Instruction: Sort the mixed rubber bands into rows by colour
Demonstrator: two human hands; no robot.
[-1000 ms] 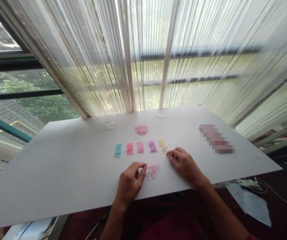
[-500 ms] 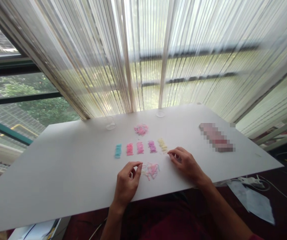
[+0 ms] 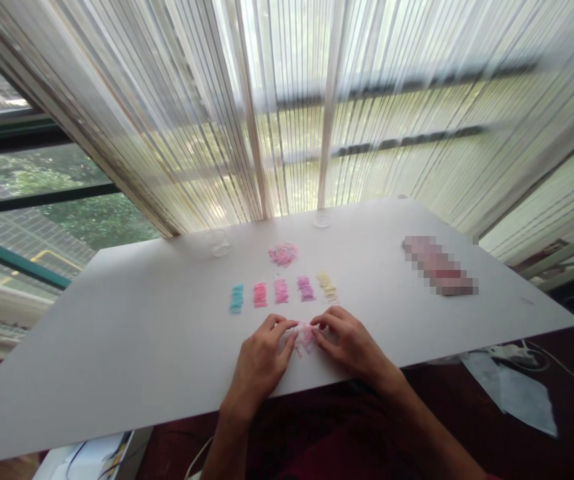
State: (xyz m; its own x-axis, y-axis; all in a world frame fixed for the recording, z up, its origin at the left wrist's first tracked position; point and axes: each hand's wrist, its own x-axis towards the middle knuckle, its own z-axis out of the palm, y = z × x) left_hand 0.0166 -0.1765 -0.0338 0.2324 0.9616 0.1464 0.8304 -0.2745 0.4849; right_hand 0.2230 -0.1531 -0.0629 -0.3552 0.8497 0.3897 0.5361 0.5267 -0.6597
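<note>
My left hand (image 3: 263,350) and my right hand (image 3: 349,339) meet over a small loose pile of mixed pale pieces (image 3: 305,337), mostly pink, near the table's front edge. The pieces are thin and look like coloured paper clips. Both hands have thumb and forefinger curled in a pinch at the pile's sides; what sits between the fingertips is too small to make out. Beyond the hands lie sorted stacks in a row: blue (image 3: 237,299), coral pink (image 3: 260,295), light pink (image 3: 281,291), purple (image 3: 305,289) and yellow (image 3: 327,287).
A larger pink heap (image 3: 283,254) lies behind the row on the white table (image 3: 141,333). Clear round objects stand near the back edge, one to the left (image 3: 221,248) and one to the right (image 3: 321,221). A pixelated flat object (image 3: 439,267) lies at the right.
My right hand has come left and nearer from beside the yellow stack to the loose pile. My left hand has shifted slightly right onto the pile.
</note>
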